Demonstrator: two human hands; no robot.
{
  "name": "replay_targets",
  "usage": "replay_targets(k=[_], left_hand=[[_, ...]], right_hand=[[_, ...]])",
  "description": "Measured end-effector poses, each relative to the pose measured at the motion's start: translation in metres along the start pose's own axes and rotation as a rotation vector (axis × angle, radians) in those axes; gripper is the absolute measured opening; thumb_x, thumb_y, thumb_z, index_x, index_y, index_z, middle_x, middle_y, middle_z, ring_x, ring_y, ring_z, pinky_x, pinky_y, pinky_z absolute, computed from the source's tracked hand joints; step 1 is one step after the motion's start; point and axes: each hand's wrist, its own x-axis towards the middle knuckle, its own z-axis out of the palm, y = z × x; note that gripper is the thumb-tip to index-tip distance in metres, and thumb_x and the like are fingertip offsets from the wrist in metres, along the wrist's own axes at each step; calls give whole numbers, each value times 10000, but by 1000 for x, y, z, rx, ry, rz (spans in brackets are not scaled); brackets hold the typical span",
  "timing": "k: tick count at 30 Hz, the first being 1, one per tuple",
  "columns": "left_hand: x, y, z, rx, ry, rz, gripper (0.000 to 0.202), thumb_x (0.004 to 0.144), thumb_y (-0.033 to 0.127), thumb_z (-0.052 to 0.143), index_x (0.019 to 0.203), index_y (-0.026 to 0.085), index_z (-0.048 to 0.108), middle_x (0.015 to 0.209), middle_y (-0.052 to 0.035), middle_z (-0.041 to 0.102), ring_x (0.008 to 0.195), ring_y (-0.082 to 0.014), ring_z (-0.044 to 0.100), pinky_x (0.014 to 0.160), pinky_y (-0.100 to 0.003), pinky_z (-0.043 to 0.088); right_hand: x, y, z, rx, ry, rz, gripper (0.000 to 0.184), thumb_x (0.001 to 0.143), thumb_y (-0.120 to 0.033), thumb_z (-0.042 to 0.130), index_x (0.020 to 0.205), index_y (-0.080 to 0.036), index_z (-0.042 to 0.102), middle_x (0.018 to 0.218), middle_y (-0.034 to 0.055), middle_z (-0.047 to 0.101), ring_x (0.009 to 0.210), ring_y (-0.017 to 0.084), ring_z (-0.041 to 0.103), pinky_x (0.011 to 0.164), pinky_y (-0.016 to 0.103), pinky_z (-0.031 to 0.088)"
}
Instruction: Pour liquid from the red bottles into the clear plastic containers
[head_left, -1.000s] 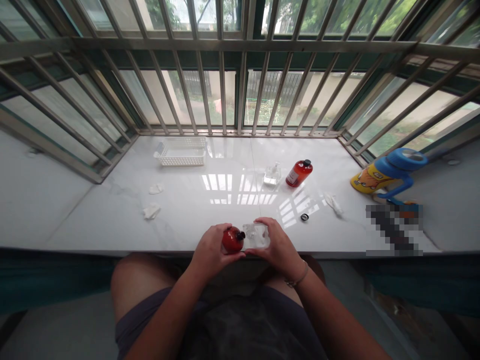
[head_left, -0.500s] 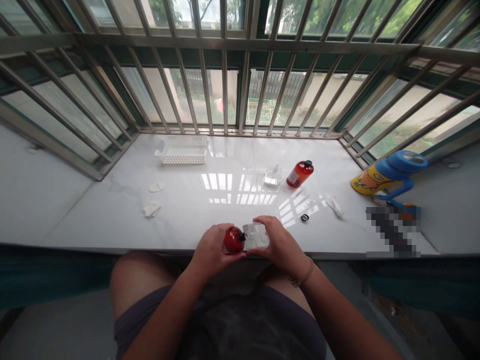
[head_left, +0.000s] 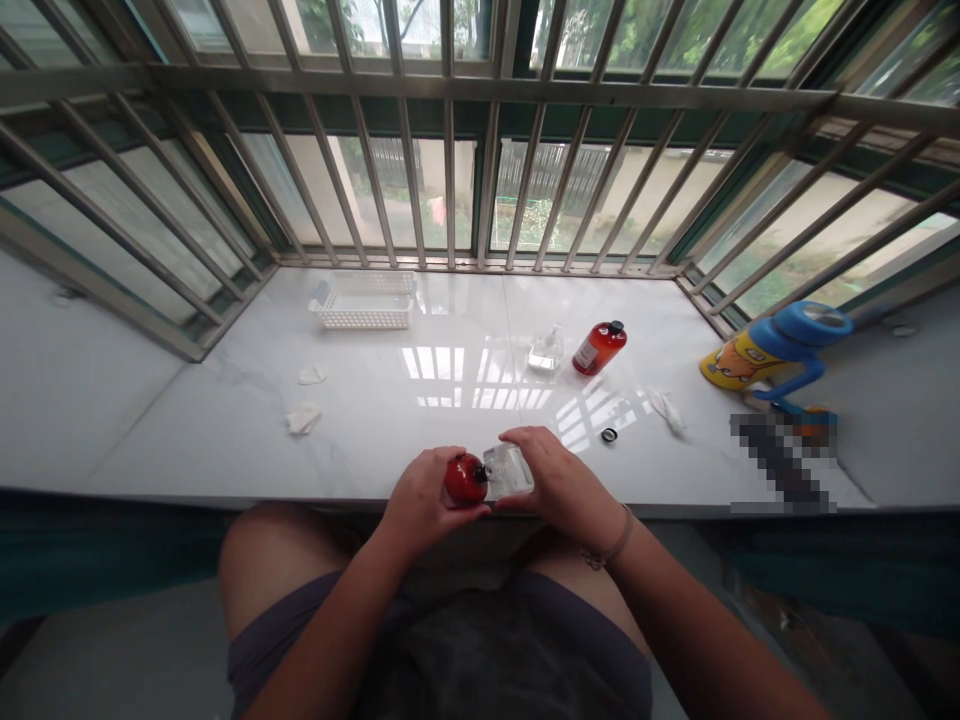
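Observation:
My left hand point(head_left: 420, 495) is closed around a small red bottle point(head_left: 464, 479), tipped sideways so its dark neck points right. My right hand point(head_left: 559, 478) grips a small clear bottle point(head_left: 508, 470), held mouth to mouth against the red one. Both are held just over the near edge of the white marble sill point(head_left: 225, 430). A small black cap point(head_left: 609, 435) lies on the sill to the right of my right hand.
Further back lie a second red bottle point(head_left: 598, 346) and a clear pump bottle point(head_left: 546, 350). A white basket point(head_left: 363, 301) stands at the back left. Crumpled tissues point(head_left: 303, 419) lie left, another tissue point(head_left: 667, 407) right. A yellow-and-blue jug point(head_left: 772, 353) is at far right. Window bars enclose the sill.
My right hand has turned slightly over the clear bottle, tilting it a little. The red bottle and left hand have stayed almost where they were.

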Motion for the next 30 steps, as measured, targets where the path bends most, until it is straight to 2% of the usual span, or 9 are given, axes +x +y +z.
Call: replay_targets(k=[9,21,30], left_hand=[[-2,-2,-3,-36,21,-17,804,718,469,986,1374,291,556,1281,-81,724,1160,-319,731,1006,-492,617],[-3,-1,-7,-84,32,-41,799,723,427,990,1372,296,544,1294,-66,718,1179,-306,726,1026,-474,605],[-4,-5,-8,-101,48,-42,797,714,432,993,1369,300,558,1294,-59,725,1174,-300,729,1012,-455,607]], right_hand=[[11,-8,-7,-47,-44,-15,849,707,-186,976,1425,-244,526,1305,139,671,1236,370,654,1011,578,627],[25,-21,-15,-102,-107,-60,923,658,-177,1016,1419,-234,497,1314,141,670,1254,379,640,1027,578,619],[28,-24,-16,-102,-103,-76,921,678,-140,985,1449,-271,498,1330,132,666,1265,385,640,1028,602,618]])
